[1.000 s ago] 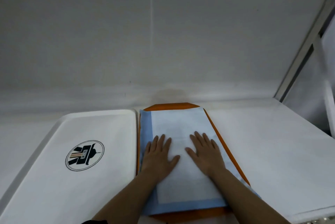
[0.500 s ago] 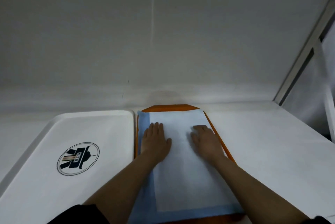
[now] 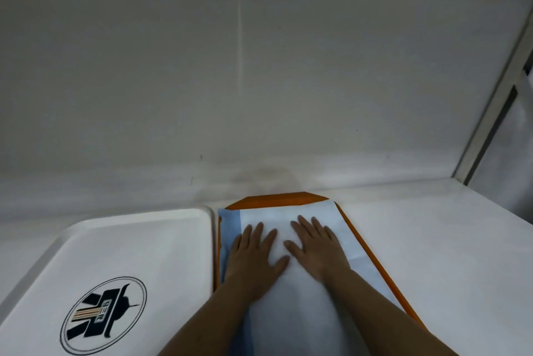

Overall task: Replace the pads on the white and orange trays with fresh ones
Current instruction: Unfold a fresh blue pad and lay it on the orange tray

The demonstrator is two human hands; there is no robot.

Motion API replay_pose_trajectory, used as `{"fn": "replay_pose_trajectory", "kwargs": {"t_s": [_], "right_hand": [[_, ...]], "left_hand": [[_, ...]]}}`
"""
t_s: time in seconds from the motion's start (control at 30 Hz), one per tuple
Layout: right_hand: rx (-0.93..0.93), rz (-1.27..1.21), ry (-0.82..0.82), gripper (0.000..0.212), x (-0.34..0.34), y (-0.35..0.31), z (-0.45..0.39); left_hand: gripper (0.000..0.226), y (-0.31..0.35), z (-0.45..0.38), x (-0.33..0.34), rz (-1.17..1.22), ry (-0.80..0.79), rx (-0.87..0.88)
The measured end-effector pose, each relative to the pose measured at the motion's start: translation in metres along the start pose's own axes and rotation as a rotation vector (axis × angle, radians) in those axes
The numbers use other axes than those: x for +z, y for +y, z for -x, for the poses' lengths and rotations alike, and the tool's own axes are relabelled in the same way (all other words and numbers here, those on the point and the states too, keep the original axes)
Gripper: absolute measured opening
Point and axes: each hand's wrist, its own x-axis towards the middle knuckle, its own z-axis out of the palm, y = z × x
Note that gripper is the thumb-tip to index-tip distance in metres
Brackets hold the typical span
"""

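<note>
A: Orange tray [image 3: 372, 254], right of centre: covered with a blue-edged pad [image 3: 300, 312], only the orange rim showing. Looks nearly done.

B: Left hand [image 3: 253, 257] and right hand [image 3: 317, 251] flat on the far half of that pad, fingers straight and spread, gripping nothing.

A: White tray [image 3: 144, 243], touching on the left: no pad seen on it. Probably left to do.
</note>
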Motion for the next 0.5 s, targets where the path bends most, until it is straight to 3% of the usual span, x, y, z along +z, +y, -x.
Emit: {"fn": "replay_pose_trajectory", "kwargs": {"t_s": [0.2,0.33,0.5], "right_hand": [[0.101,0.031,0.004,0.134,-0.003,0.016,-0.005],[0.178,0.029,0.021,0.087,0.0,0.017,-0.008],[0.239,0.003,0.017,0.08,-0.001,0.018,-0.008]], "left_hand": [[0.065,-0.005,-0.007,-0.003,0.001,-0.012,-0.093],[0.069,-0.003,-0.008,-0.005,-0.064,-0.002,-0.167],[0.074,-0.004,-0.007,-0.011,-0.187,-0.012,-0.274]]}}
